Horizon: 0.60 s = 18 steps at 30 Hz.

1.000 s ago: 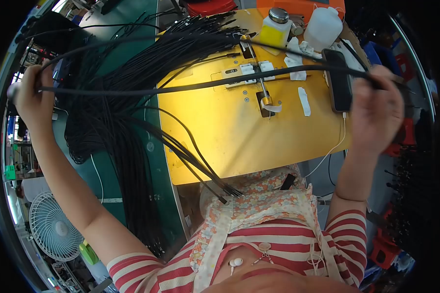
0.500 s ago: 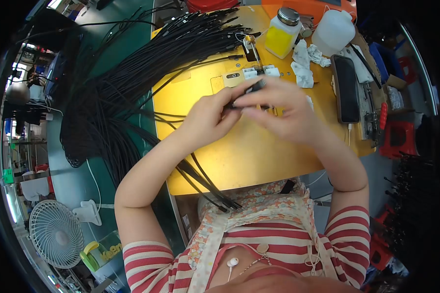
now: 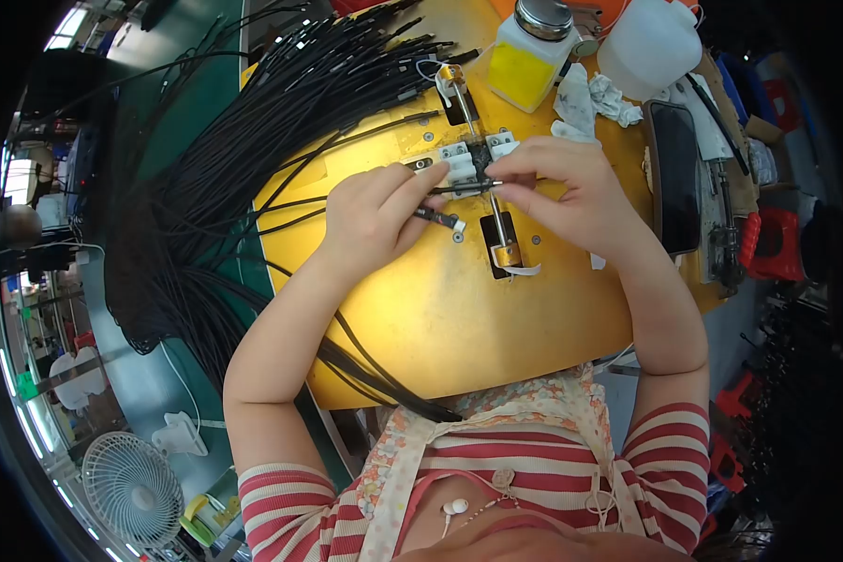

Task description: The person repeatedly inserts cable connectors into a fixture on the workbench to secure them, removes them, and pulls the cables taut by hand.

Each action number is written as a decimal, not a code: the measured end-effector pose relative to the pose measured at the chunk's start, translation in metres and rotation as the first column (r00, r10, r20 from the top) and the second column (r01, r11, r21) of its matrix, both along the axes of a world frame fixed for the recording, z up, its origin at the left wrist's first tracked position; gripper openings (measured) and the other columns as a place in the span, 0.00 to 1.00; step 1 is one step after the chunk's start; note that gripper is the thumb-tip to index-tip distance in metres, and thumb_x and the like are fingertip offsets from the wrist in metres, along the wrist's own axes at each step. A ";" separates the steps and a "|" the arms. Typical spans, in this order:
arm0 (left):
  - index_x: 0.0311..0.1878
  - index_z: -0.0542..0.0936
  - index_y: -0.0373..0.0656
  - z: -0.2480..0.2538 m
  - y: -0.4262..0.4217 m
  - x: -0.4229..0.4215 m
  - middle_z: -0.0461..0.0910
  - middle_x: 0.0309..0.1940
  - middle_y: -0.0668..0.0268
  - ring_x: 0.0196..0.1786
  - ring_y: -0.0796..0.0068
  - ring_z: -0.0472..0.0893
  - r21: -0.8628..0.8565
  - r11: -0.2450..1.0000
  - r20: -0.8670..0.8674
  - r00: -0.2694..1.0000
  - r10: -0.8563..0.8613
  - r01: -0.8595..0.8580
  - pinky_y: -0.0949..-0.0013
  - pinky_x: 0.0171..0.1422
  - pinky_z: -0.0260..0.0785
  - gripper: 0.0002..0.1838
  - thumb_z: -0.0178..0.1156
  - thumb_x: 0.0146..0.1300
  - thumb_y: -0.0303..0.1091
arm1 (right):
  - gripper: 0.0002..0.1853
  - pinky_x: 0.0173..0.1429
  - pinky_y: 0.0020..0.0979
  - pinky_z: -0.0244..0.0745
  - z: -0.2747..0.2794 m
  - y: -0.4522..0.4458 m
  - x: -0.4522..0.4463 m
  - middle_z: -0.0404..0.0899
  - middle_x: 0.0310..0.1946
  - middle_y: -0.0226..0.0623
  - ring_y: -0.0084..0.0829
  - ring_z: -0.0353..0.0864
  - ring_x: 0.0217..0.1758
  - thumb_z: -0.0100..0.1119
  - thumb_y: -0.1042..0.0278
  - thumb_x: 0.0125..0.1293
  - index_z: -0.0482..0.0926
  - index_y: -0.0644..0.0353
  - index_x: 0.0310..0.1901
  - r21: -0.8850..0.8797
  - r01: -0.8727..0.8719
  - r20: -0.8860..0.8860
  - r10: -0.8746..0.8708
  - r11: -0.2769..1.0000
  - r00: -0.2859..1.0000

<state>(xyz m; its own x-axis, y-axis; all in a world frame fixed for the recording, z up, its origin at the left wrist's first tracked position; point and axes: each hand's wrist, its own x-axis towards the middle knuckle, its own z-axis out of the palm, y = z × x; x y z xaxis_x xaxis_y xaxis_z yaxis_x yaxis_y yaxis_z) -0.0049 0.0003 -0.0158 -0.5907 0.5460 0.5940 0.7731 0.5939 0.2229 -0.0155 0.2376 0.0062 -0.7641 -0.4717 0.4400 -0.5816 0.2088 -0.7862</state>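
My left hand (image 3: 370, 215) is closed around black cable, its fingertips at the left side of a small clamping fixture (image 3: 461, 170) with pale blocks. Below those fingers a black connector (image 3: 438, 219) with a light tip pokes out. A thin black cable end (image 3: 464, 188) runs from the left fingers across the fixture's front. On the right, my right hand (image 3: 571, 192) pinches the tip of this cable end between thumb and index finger. Metal rods with brass-coloured ends, an upper one (image 3: 461, 98) and a lower one (image 3: 502, 229), point at the fixture from opposite sides.
A large bundle of black cables (image 3: 225, 159) spreads over the left of the yellow work plate (image 3: 421, 328). At the back right stand a jar of yellow liquid (image 3: 525, 66), a white plastic bottle (image 3: 648, 51) and crumpled tissue (image 3: 613, 101). A phone (image 3: 672, 178) lies at the right edge.
My hands were together above the fixture; now they are apart, one on each side, with the cable end stretched between them. The view has shifted, and the lower rod is now visible.
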 end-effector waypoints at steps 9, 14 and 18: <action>0.38 0.83 0.38 -0.004 0.000 0.007 0.73 0.19 0.66 0.19 0.71 0.73 0.094 0.990 -0.052 0.993 -0.105 0.109 0.70 0.22 0.63 0.11 0.68 0.49 0.26 | 0.09 0.38 0.29 0.74 0.003 -0.007 0.005 0.79 0.33 0.39 0.34 0.80 0.35 0.65 0.83 0.53 0.80 0.66 0.37 0.009 -0.114 -0.057 0.114 0.993 0.992; 0.38 0.83 0.41 -0.004 0.000 0.006 0.74 0.20 0.69 0.19 0.72 0.73 0.118 0.989 -0.059 0.995 -0.080 0.087 0.71 0.21 0.62 0.12 0.70 0.49 0.32 | 0.08 0.37 0.31 0.74 0.007 -0.010 0.009 0.77 0.31 0.38 0.37 0.78 0.34 0.65 0.80 0.55 0.79 0.64 0.37 -0.010 -0.099 -0.032 0.099 0.995 0.995; 0.38 0.83 0.41 -0.003 0.002 0.009 0.73 0.20 0.69 0.18 0.73 0.73 0.102 0.988 -0.092 0.990 -0.110 0.119 0.71 0.21 0.61 0.12 0.70 0.49 0.32 | 0.08 0.37 0.31 0.74 -0.001 -0.013 0.009 0.78 0.32 0.38 0.36 0.79 0.34 0.66 0.79 0.55 0.80 0.63 0.37 -0.014 -0.115 -0.056 0.114 0.993 0.992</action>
